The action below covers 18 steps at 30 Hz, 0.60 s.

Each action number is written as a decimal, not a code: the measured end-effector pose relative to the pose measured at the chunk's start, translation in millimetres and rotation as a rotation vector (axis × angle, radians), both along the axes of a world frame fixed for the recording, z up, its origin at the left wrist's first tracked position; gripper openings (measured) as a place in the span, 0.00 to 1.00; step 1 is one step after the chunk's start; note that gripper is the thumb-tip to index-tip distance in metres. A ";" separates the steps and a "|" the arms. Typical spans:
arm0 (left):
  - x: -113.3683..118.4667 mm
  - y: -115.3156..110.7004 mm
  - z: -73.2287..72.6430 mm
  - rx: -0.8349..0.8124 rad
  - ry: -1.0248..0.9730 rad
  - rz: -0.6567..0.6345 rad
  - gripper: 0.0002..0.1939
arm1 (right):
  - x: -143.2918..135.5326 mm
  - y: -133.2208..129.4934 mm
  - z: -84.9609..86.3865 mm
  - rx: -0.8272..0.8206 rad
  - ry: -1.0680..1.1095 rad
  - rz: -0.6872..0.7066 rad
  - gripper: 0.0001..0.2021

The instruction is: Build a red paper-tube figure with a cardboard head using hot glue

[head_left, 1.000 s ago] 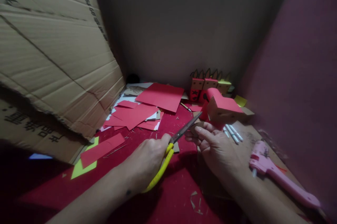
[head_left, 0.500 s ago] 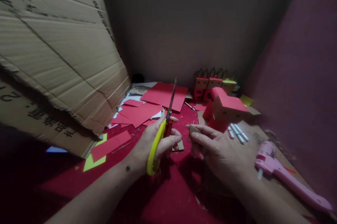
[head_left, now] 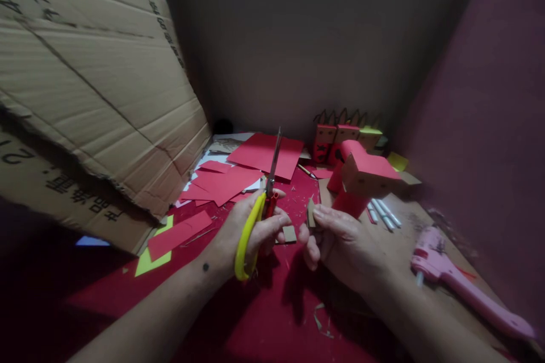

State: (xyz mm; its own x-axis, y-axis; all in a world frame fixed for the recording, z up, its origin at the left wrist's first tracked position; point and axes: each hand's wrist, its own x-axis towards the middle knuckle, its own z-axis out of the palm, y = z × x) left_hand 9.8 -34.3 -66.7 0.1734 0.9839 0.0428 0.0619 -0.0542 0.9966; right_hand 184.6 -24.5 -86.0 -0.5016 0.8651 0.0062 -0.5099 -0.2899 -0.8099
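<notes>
My left hand [head_left: 259, 226] is closed around a pair of scissors [head_left: 251, 232] with yellow and red handles. Their blades point up and away from me and look closed. Between the thumb and fingers of my right hand [head_left: 344, 238] is a small brown cardboard piece [head_left: 311, 215], held on edge above the table. A second small cardboard piece [head_left: 289, 234] lies on the red tabletop [head_left: 264, 317], just beyond my left fingertips and partly hidden by them. Thin cardboard scraps [head_left: 322, 320] lie nearer to me.
Red paper sheets [head_left: 268, 155] spread at the back left. A large cardboard panel [head_left: 93, 79] leans on the left. On the right are a red-and-cardboard model [head_left: 366, 170], white markers [head_left: 385, 214] and a pink glue gun [head_left: 464, 283]. Small box figures [head_left: 336, 138] stand behind.
My right hand has turned, tilting the cardboard piece more on edge, with its lower fingers now apart from it. My left hand and the scissors have shifted slightly left.
</notes>
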 end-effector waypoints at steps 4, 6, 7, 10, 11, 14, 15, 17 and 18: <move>0.9 -0.2 1.6 0.009 -0.005 -0.021 0.20 | -1.1 -0.6 -0.8 -0.002 -0.026 -0.008 0.09; 1.7 0.0 1.0 -0.004 -0.003 -0.025 0.16 | -1.6 -1.3 -1.7 0.005 -0.059 -0.014 0.09; 2.1 0.3 0.0 -0.011 0.002 -0.027 0.13 | -1.8 -1.7 -2.3 0.008 -0.081 -0.020 0.09; 2.4 1.8 -5.2 -0.003 -0.004 -0.041 0.10 | -2.3 -4.0 -2.8 0.037 -0.169 -0.066 0.08; 2.4 2.6 -7.2 0.003 -0.012 -0.051 0.12 | -2.5 -5.3 -1.6 0.067 -0.210 -0.099 0.07; 3.8 4.6 -11.0 -0.005 -0.046 -0.051 0.16 | -3.5 -10.6 6.5 0.211 -0.385 -0.222 0.08; 4.9 4.9 -11.1 -0.003 -0.071 -0.029 0.16 | -3.9 -12.6 9.8 0.254 -0.461 -0.253 0.08; 8.0 4.8 -9.6 0.026 -0.135 0.028 0.20 | -4.9 -16.0 14.6 0.307 -0.607 -0.288 0.09; 9.5 4.6 -8.4 0.043 -0.164 0.052 0.22 | -5.5 -17.2 15.2 0.330 -0.661 -0.301 0.09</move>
